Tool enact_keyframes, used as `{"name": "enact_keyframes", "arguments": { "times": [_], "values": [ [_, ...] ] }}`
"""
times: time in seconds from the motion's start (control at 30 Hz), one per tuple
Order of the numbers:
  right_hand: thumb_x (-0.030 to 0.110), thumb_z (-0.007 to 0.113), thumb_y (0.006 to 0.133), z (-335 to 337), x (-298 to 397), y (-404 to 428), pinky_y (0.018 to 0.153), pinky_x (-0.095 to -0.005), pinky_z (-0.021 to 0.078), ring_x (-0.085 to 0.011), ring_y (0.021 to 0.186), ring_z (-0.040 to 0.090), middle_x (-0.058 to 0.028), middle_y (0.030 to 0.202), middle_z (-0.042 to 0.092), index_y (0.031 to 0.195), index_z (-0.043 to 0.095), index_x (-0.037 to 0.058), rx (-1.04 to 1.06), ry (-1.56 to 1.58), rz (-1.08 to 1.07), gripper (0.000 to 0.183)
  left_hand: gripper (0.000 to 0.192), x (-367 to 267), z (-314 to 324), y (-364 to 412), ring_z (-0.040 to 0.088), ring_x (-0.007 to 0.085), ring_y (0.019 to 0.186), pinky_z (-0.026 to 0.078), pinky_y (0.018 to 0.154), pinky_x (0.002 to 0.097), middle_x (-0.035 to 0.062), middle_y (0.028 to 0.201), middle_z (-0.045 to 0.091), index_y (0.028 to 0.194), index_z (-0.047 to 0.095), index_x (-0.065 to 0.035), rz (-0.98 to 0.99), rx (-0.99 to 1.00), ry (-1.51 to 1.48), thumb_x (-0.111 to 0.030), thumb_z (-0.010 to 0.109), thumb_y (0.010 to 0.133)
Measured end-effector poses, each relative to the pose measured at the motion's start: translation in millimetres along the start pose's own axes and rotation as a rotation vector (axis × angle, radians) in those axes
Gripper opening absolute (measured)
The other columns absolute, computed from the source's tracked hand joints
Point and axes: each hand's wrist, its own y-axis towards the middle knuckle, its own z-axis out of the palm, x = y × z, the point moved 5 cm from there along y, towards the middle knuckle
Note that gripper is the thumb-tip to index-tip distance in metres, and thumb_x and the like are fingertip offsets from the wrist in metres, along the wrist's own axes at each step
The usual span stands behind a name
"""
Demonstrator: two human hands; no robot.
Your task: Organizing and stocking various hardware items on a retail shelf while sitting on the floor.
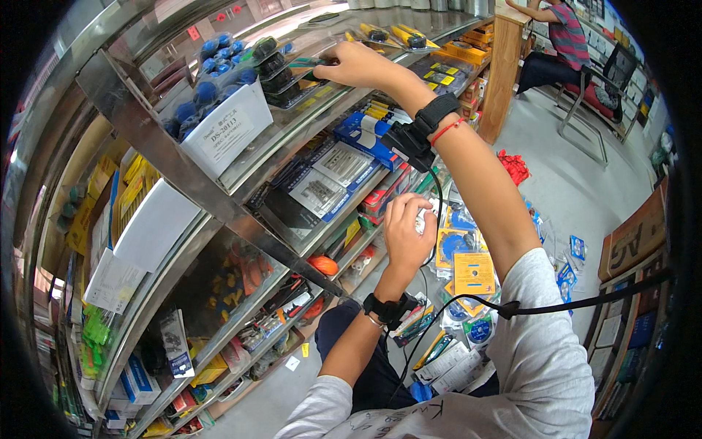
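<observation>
My right hand (356, 65) reaches over the upper glass shelf (307, 112), its thumb and fingers closed on the end of a dark-and-green packaged item (307, 67). Just left of it stands a stack of clear blister packs (274, 71) with black parts inside. A white box (230, 129) of bagged blue-capped items (205, 93) sits beside the stack. Lower down, my left hand (405, 230) is raised in front of the shelves with curled fingers. A small white thing (421, 221) shows between its thumb and fingers; whether it is held is unclear.
Yellow-and-black carded tools (411, 37) lie farther along the shelf. Packaged cutting discs (455, 247) and carded goods cover the floor beside my legs. A metal shelf post (241, 214) crosses on the left. A black cable (439, 219) hangs between my arms. Someone sits on a chair (592, 104) beyond.
</observation>
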Motion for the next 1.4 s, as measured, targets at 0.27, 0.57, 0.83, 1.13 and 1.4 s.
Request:
{"name": "enact_keyframes", "arguments": {
  "times": [0.27,0.57,0.83,1.13,1.4],
  "values": [
    [0.051,0.061,0.073,-1,-2,-5,0.074,-0.0422,0.0501,-0.0390,0.078,0.063,-0.0250,0.078,0.064,0.086,0.067,-0.0045,-0.082,0.034,0.037,0.057,0.006,0,2,0,0.054,0.0284,0.090,0.041,0.083,0.0385,0.0093,0.092,0.059,0.080,0.059,-0.0060,0.010,0.011,0.014,-0.005,0.060,0.074],
    [0.049,0.058,0.075,-3,7,-12,0.078,-0.0379,0.0497,-0.0334,0.083,0.064,-0.0187,0.086,0.067,0.098,0.069,0.0025,-0.056,-0.024,0.109,0.053,0.007,3,3,0,0.054,0.0291,0.087,0.042,0.081,0.0376,0.0097,0.089,0.059,0.079,0.058,-0.0053,0.039,0.027,0.027,-0.003,0.059,0.074],
    [0.059,0.057,0.069,2,6,-10,0.075,-0.0402,0.0509,-0.0345,0.083,0.065,-0.0190,0.082,0.067,0.083,0.071,0.0031,-0.124,-0.053,0.081,0.059,0.006,7,0,8,0.054,0.0279,0.084,0.043,0.079,0.0365,0.0099,0.088,0.059,0.080,0.058,-0.0049,0.063,0.009,0.069,-0.003,0.059,0.074],
    [0.038,0.053,0.080,-6,0,-42,0.085,-0.0434,0.0474,-0.0364,0.096,0.061,-0.0208,0.099,0.064,0.123,0.054,0.0082,-0.285,0.089,-0.085,0.053,0.004,13,3,-2,0.054,0.0279,0.084,0.042,0.076,0.0360,0.0108,0.088,0.058,0.079,0.058,-0.0045,0.075,0.033,0.114,-0.004,0.058,0.075],
    [0.027,0.059,0.080,-23,-71,-253,0.079,-0.0379,0.0498,-0.0326,0.087,0.063,-0.0148,0.093,0.066,0.102,0.064,0.0061,-0.634,-0.030,0.120,0.031,0.004,28,-12,7,0.056,0.0221,0.072,0.045,0.066,0.0315,0.0078,0.079,0.059,0.080,0.063,-0.0055,0.193,0.006,0.179,-0.005,0.060,0.077]
  ]
}}
